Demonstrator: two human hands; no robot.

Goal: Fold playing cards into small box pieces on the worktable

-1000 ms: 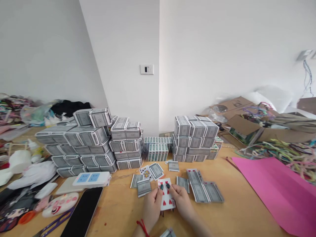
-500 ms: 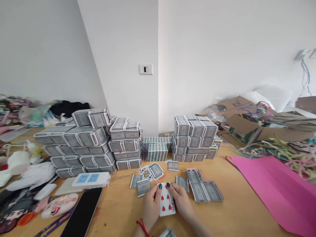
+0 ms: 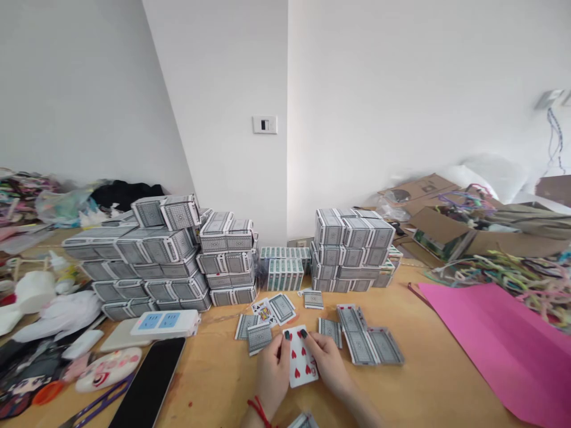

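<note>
1. Two bare hands are over the wooden table (image 3: 223, 380), at the middle of its near edge.
2. The left hand (image 3: 273, 361) pinches one six of hearts card (image 3: 300, 356) by its left side. Its thumb presses on the front and its other fingers are curled, mostly hidden, behind.
3. The right hand (image 3: 329, 359) pinches the same card by its right side, its thumb on the front too. Six red hearts show.
4. Both thumbs have dark nails. One red string (image 3: 259, 411) goes around the left wrist.
5. Just past the hands lies one king card (image 3: 264, 310), face up, with one gray-backed card (image 3: 282, 309) over part of it.
6. Two gray pieces (image 3: 259, 340) overlap near the left hand. One more gray piece (image 3: 330, 331) is just beside the right hand, next to a joined gray card piece (image 3: 370, 342) with three backs showing.
7. Toward the far edge stand three big stacks of gray card blocks: two on the left (image 3: 156, 261) and one on the right (image 3: 352, 249). Green packs (image 3: 285, 272) sit between.
8. Near the near left corner are one black phone (image 3: 149, 383) and one pair of purple scissors (image 3: 107, 401).
9. One pink sheet (image 3: 495, 345) covers the right side.
</note>
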